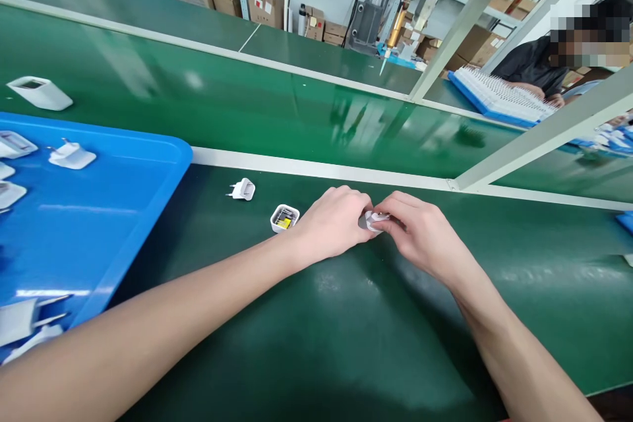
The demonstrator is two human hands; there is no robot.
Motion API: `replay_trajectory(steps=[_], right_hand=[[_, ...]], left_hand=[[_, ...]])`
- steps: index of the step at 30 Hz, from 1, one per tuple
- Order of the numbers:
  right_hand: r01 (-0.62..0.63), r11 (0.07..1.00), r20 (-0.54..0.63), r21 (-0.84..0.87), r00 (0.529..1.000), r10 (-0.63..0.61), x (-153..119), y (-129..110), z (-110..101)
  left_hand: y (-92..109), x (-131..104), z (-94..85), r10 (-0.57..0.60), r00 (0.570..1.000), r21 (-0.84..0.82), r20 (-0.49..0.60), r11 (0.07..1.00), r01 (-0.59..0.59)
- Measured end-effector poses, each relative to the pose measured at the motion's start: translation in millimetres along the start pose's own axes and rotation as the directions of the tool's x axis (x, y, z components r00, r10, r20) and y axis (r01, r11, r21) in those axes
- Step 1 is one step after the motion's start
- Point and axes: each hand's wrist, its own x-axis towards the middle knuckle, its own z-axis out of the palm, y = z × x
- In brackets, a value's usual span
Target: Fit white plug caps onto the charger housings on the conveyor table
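My left hand (336, 221) and my right hand (420, 227) meet over the green work surface. Between their closed fingertips is a small white plastic charger part (376, 219), mostly covered by the fingers. Left of my left hand, an open white charger housing (285, 218) shows a yellow component and circuitry inside. Farther left lies a white two-pin plug piece (242, 189), its pins pointing left.
A blue tray (163, 151) at left holds several white plug pieces. One white housing (44, 93) sits on the green conveyor belt (237, 99) behind. A metal post (544, 125) rises at right, near another person (534, 66) with a blue tray of white pieces.
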Motion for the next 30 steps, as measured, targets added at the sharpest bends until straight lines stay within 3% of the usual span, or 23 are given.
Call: replay_trajectory(steps=[9, 19, 25, 30], right_hand=[[-0.06, 0.998, 0.048, -0.014, 0.997, 0.06, 5.5, -0.6, -3.2], [0.038, 0.999, 0.083, -0.035, 0.996, -0.035, 18.1, -2.0, -7.7], [0.165, 0.983, -0.017, -0.083, 0.986, -0.166, 7.3, 1.3, 5.4], [0.178, 0.983, -0.147, -0.043, 0.972, -0.183, -5.7, 13.4, 20.7]], left_hand=[[0.2, 1.5, 0.6, -0.018, 0.999, 0.042, 0.03, 0.999, 0.017], [4.8, -6.0, -4.4, -0.008, 1.0, 0.158, 0.01, 0.987, 0.006], [4.9, -8.0, -10.6, 0.014, 1.0, 0.17, -0.008, 0.985, -0.013], [1.9, -7.3, -7.8, 0.007, 1.0, 0.11, -0.023, 0.994, -0.004]])
